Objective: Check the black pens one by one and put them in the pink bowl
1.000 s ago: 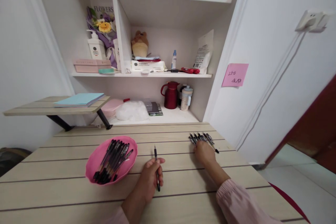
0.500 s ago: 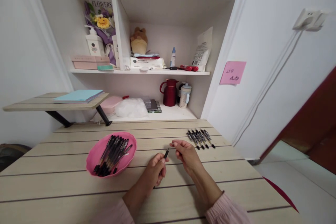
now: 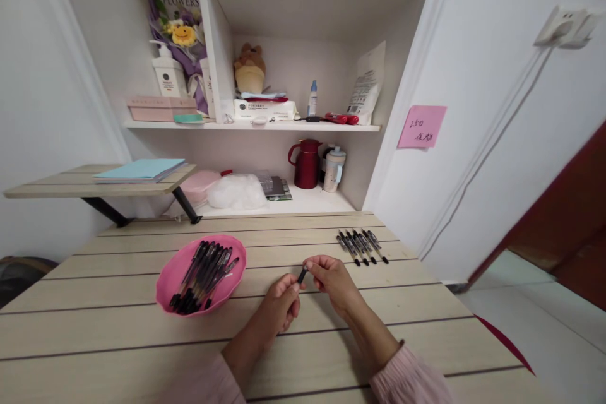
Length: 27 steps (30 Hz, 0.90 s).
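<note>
My left hand (image 3: pixel 283 304) is closed round a black pen (image 3: pixel 302 274), whose front end sticks up past the thumb and forefinger. At that front end, my right hand (image 3: pixel 334 278) pinches with thumb and forefinger; whatever small piece lies between the fingertips is mostly hidden. To the left of my hands, a pink bowl (image 3: pixel 163 293) with a wavy rim holds a bundle of pens (image 3: pixel 206 274) with black parts. Several similar pens (image 3: pixel 362 246) lie side by side on the table, beyond my right hand.
The slatted wooden table (image 3: pixel 118 353) meets a white shelf unit (image 3: pixel 303 126). A raised stand (image 3: pixel 99 186) bears light blue paper (image 3: pixel 142 170) at the left. A red jug (image 3: pixel 307 165) and a pale cup (image 3: pixel 334 170) stand on the lowest shelf.
My right fingertips have closed the small gap to the pen and now meet its front end. The left hand keeps its hold; the camera view has shifted slightly.
</note>
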Each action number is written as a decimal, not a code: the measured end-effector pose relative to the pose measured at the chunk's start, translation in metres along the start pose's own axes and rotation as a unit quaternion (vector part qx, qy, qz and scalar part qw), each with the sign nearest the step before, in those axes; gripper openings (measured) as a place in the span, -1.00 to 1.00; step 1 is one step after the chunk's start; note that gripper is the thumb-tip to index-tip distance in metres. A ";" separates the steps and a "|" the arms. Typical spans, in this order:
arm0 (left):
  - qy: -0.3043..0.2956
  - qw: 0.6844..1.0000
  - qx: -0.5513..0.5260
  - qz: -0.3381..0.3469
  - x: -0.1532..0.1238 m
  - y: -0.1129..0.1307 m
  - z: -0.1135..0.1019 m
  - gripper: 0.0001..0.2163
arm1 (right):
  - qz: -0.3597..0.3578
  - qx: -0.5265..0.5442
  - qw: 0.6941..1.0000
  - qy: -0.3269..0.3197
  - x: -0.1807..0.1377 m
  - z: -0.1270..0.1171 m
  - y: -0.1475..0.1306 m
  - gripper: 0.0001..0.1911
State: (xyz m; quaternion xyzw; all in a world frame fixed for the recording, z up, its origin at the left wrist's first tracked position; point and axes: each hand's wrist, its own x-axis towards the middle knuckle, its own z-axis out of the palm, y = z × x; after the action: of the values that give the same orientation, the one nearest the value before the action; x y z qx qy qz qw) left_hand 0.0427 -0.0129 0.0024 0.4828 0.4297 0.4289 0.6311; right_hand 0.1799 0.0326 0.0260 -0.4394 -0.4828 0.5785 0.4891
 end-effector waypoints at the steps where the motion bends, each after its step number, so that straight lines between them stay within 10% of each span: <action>1: 0.004 1.000 -0.001 -0.001 0.000 0.000 0.001 -0.73 | 0.003 -0.003 1.000 0.003 0.000 0.001 0.000 -0.65; 20: 0.123 0.972 0.157 0.123 -0.002 -0.007 0.011 -0.86 | -0.049 -0.089 0.994 0.041 -0.001 0.003 0.007 -0.69; 27: 0.065 0.996 0.019 0.063 0.005 -0.008 0.007 -0.80 | 0.022 0.039 0.998 -0.048 -0.006 -0.005 -0.004 -0.57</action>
State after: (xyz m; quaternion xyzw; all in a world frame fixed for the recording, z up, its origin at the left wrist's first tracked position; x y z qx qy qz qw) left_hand 0.0520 -0.0107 -0.0051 0.4913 0.4469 0.4903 0.5644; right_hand 0.1859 0.0279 0.0294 -0.4024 -0.4726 0.6279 0.4695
